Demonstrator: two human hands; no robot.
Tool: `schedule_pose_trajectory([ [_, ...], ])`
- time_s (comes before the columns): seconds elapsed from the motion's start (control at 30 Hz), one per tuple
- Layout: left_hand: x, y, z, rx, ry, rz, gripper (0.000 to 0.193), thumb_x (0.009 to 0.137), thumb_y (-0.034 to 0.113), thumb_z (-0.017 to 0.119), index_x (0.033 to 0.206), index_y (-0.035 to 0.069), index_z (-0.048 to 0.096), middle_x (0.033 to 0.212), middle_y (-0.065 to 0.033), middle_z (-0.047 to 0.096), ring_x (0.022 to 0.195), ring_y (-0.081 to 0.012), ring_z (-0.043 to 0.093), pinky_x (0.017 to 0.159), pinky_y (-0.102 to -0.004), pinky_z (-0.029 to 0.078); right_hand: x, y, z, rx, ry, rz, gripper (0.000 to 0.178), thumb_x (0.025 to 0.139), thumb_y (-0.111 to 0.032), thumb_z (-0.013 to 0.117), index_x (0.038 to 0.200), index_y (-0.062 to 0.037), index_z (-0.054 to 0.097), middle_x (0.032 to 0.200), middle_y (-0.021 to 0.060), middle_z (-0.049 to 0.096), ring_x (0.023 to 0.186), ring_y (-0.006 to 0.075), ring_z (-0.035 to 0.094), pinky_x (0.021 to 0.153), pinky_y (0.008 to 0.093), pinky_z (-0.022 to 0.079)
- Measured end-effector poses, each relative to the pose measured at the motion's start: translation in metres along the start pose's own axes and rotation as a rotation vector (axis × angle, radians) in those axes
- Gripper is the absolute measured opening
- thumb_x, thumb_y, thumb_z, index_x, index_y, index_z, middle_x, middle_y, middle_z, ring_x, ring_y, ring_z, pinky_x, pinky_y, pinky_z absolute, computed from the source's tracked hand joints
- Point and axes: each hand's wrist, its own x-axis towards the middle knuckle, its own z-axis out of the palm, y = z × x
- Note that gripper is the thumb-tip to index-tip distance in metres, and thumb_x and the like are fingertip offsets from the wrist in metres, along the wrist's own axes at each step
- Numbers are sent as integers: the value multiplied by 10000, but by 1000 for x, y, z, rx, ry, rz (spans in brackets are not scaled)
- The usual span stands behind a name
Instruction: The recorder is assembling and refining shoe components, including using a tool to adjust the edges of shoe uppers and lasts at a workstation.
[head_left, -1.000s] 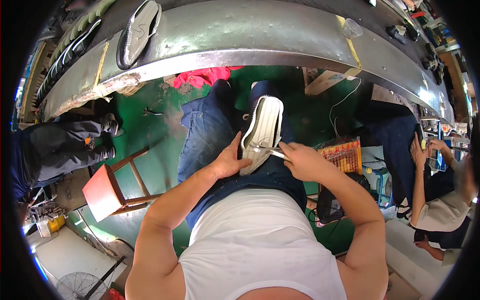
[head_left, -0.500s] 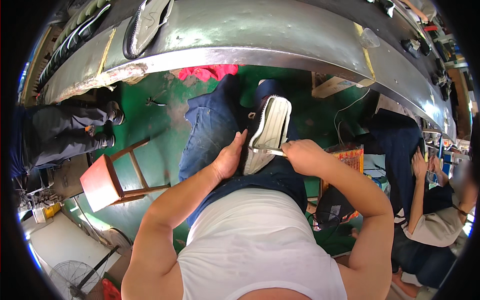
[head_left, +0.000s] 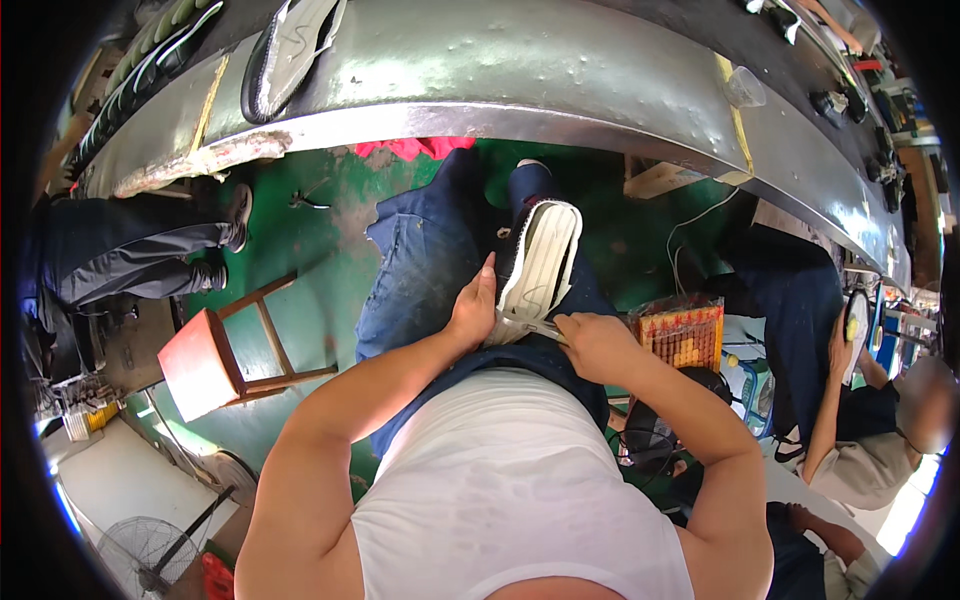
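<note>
A dark shoe upper with a pale, ridged underside (head_left: 541,262) lies bottom up across my thighs. White edging runs round its rim. My left hand (head_left: 474,308) is wrapped against the shoe's left side, thumb pointing up along it. Metal pliers (head_left: 532,324) are gripped in my right hand (head_left: 592,345), which is closed round their handles. The jaws meet the shoe's edge near the end closest to my body. Whether they pinch any material is too small to tell.
A metal-topped bench (head_left: 520,60) runs across the far side, with another shoe (head_left: 290,60) on it. At left stands a stool with a reddish seat (head_left: 201,365). A beaded seat mat (head_left: 680,333) is to the right. Other people sit or stand on both sides.
My hands and the pliers have come slightly toward my body, the jaws now nearer the shoe's close end. The person at the right has shifted, and the legs at left have moved.
</note>
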Motion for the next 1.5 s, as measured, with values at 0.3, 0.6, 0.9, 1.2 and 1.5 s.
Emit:
schedule_pose_trajectory([
  [0.3, -9, -2, -3, 576, -5, 485, 536, 1004, 203, 440, 1489, -5, 343, 1521, -258, 347, 1353, -402, 429, 1097, -393, 396, 8, 19, -29, -266, 328, 48, 511, 770, -41, 617, 1241, 125, 510, 994, 201, 629, 908, 354, 633, 755, 397, 553],
  [0.6, -4, 17, -11, 839, -198, 597, 569, 974, 232, 512, 1513, 142, 356, 1587, -244, 189, 1329, -443, 440, 1064, -416, 441, 1, 39, 12, 124, 291, 182, 199, 878, -133, 613, 1027, -19, 548, 923, 203, 640, 849, 383, 642, 721, 473, 524],
  [0.9, -5, 62, -9, 1023, -398, 242, 616, 982, 322, 510, 1546, 298, 263, 1595, -278, 86, 1120, -466, 605, 952, -466, 521, 3, 23, -42, 421, 291, 185, 270, 964, -243, 562, 1041, 16, 571, 908, 243, 636, 898, 439, 623, 765, 492, 491],
  [1.2, -26, 33, -27, 526, -204, 285, 742, 953, 342, 585, 1542, 56, 237, 1576, -294, 179, 1219, -468, 536, 1042, -425, 450, 26, 18, -37, 231, 172, 250, 355, 999, -317, 495, 963, 32, 553, 935, 262, 645, 832, 451, 637, 756, 518, 503],
  [1.5, 21, 71, -42, 723, -126, 535, 553, 855, 288, 736, 1261, -32, 542, 1283, -296, 575, 1227, -420, 549, 1026, -411, 454, 7, 14, -6, 601, 189, 289, 319, 946, -298, 585, 1016, 13, 586, 913, 245, 656, 858, 417, 640, 754, 468, 505],
])
